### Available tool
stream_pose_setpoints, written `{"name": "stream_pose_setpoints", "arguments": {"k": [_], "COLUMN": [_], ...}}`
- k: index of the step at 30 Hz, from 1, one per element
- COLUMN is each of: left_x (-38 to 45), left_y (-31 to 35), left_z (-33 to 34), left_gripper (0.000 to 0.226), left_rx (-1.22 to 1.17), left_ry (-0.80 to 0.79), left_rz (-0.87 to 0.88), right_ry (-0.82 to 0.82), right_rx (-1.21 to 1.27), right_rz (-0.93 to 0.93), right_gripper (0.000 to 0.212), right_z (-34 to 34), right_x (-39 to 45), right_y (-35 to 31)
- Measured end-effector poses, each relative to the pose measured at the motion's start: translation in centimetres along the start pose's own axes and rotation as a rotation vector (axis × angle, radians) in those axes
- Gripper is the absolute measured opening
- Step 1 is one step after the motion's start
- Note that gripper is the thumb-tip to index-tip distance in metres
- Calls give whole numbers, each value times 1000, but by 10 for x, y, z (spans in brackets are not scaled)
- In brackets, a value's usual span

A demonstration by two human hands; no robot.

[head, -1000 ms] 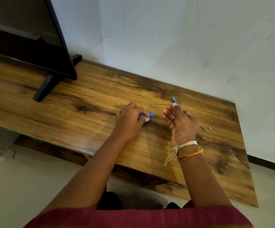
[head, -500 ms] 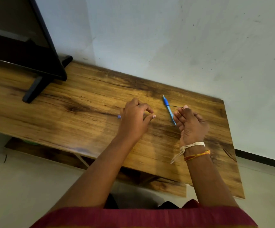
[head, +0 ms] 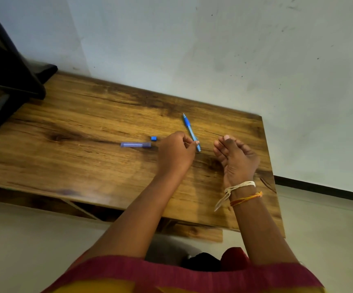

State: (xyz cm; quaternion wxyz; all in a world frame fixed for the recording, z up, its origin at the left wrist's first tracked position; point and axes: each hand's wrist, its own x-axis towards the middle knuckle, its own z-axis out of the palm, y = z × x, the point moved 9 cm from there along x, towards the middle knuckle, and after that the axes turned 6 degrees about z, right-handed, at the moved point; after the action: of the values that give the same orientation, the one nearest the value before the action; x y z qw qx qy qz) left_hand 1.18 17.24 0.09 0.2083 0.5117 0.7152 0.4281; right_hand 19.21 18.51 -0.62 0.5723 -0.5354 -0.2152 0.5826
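Note:
A blue mechanical pencil (head: 190, 130) lies on the wooden table (head: 91, 166), tip pointing away from me. My left hand (head: 174, 154) is curled at its near end, with index fingertip and thumb pinching the barrel. A clear blue lead tube (head: 135, 144) lies flat to the left of that hand, and its small blue cap (head: 153, 138) sits loose just beyond it. My right hand (head: 236, 158) is to the right of the pencil, palm up with fingers curled. Its thumb and forefinger pinch a thin dark lead, which is barely visible.
The black foot and frame of a monitor (head: 8, 85) stand at the table's far left. A grey wall (head: 213, 49) runs along the back edge. The table's right edge (head: 273, 176) is close to my right wrist, which wears thread bands.
My left hand has let go of the blue tube and cap, which now lie on the table, and moved right to the pencil. My right hand still holds the lead.

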Motion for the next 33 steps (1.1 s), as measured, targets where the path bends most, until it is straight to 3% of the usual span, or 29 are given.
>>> {"name": "stream_pose_setpoints", "arguments": {"k": [7, 10, 13, 20, 26, 29, 33], "left_x": [-3, -4, -1, 7, -3, -7, -10], "left_y": [10, 14, 8, -11, -20, -14, -8], "left_z": [9, 13, 10, -3, 21, 21, 15], "left_gripper": [38, 32, 24, 33, 19, 15, 12], "left_rx": [306, 373, 283, -59, -867, -1115, -1231], "left_ry": [104, 122, 99, 63, -135, -162, -177], "left_rz": [-40, -46, -108, -248, -636, -689, -693], "right_ry": [-19, -9, 9, 26, -19, -62, -131], "right_rx": [-38, -65, -86, -82, -79, -65, -10], "right_rz": [15, 11, 2, 7, -14, -13, 27], "right_gripper": [5, 5, 4, 3, 2, 4, 4], "right_z": [-8, -11, -14, -14, -4, 5, 19], "right_x": [6, 8, 11, 10, 0, -6, -15], "right_y": [0, 1, 0, -3, -8, -13, -13]}}
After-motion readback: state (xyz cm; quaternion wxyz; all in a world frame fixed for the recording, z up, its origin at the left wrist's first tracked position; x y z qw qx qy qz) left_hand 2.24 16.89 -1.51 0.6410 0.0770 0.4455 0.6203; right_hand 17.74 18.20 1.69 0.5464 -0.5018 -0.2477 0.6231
